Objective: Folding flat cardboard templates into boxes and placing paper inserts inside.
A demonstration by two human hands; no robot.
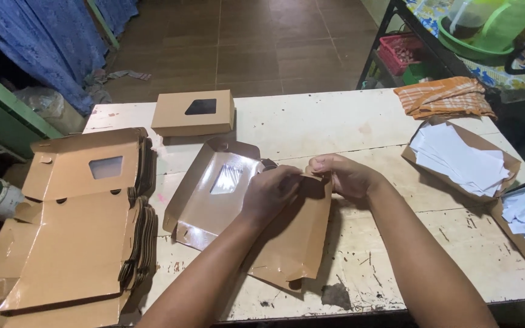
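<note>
Both hands, left hand (268, 193) & right hand (343, 176), pinch the flat box blank's (287, 243) top flap mid-frame, mid-fold; next needs flap tucked in.

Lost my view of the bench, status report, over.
Left hand and right hand both pinching the edge of a half-folded windowed brown box. Stack of flat box blanks at left. Nothing obstructing.

Head camera, looking down.
It faces forward over the table (311, 124), close above it; floor fills the frame's top.
</note>
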